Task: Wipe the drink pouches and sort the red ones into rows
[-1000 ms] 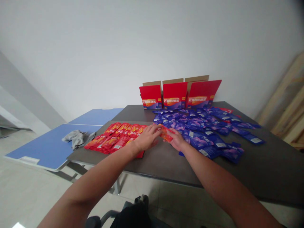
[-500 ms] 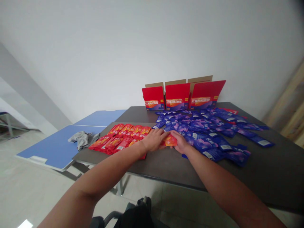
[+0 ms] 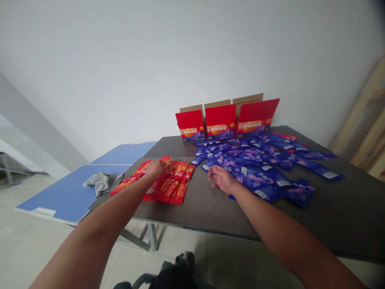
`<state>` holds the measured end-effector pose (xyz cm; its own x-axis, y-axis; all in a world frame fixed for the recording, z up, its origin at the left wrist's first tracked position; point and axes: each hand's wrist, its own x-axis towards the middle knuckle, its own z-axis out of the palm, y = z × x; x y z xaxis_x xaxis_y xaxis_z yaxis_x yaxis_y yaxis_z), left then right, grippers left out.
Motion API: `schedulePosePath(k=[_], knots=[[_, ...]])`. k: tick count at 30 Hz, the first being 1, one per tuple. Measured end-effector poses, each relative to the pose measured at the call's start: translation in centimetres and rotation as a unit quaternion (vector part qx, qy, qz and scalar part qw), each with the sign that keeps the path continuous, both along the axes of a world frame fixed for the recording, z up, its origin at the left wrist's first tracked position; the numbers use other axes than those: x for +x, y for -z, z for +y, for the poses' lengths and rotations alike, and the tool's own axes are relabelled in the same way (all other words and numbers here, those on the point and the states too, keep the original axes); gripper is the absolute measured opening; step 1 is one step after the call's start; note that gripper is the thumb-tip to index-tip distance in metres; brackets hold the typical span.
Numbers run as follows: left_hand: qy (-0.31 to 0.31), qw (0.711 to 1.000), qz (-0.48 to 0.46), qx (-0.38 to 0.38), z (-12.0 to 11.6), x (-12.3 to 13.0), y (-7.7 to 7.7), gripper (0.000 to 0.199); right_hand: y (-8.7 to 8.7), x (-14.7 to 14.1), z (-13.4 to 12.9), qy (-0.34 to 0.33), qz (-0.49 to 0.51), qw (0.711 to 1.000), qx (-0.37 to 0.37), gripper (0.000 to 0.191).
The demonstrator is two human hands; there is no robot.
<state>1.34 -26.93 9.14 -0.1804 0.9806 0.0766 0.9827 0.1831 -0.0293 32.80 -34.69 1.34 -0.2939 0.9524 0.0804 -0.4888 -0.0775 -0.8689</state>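
Note:
Above the rows of red sachets (image 3: 164, 186) at the table's left part, my left hand (image 3: 154, 168) is closed with its fingers pointing down. A red sachet (image 3: 165, 160) shows just past its fingertips and seems to be in its grasp; the hand covers part of it. My right hand (image 3: 221, 179) hovers beside the near left edge of a loose pile of blue sachets (image 3: 255, 176). Its fingers are loosely bent and apart, with nothing in them.
Three red-and-blue cartons (image 3: 221, 126) stand with raised flaps at the back of the dark table (image 3: 204, 212), against the wall. Some red packaging (image 3: 287, 137) lies behind the blue pile. A grey cloth (image 3: 102, 182) rests on the blue table (image 3: 66, 192) at left.
Both hands held a red sachet together in the middle. Now they are apart: my left hand has moved left over the red rows, and my right hand has let go and opened.

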Motion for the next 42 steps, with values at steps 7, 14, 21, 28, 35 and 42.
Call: schedulePosePath(k=[7, 14, 21, 28, 35, 42], knots=[[-0.037, 0.999, -0.006, -0.011, 0.5, -0.1, 1.8, 0.084, 0.3, 0.0, 0.2, -0.009, -0.004, 1.000, 0.005, 0.021], [-0.051, 0.999, 0.000, -0.003, 1.3, -0.2, 1.9, 0.086, 0.4, 0.1, 0.3, -0.013, -0.003, 1.000, 0.004, 0.022], [-0.006, 0.996, -0.023, 0.087, -0.2, 2.7, 0.6, 0.066, 0.2, -0.2, 0.3, 0.002, 0.005, 1.000, -0.014, 0.022], [0.233, 0.910, -0.334, 0.078, -4.9, 14.8, 2.1, 0.038, -0.2, 0.5, 0.8, 0.029, 0.129, 0.990, -0.043, 0.020], [0.296, 0.834, -0.447, 0.127, -7.2, 23.9, 7.3, 0.025, -0.8, 2.2, 1.2, 0.147, 0.154, 0.976, -0.043, 0.035], [0.375, 0.836, -0.353, 0.189, -7.6, 24.0, 8.3, 0.011, -0.8, 3.4, 1.4, 0.219, 0.172, 0.960, -0.005, 0.037]])
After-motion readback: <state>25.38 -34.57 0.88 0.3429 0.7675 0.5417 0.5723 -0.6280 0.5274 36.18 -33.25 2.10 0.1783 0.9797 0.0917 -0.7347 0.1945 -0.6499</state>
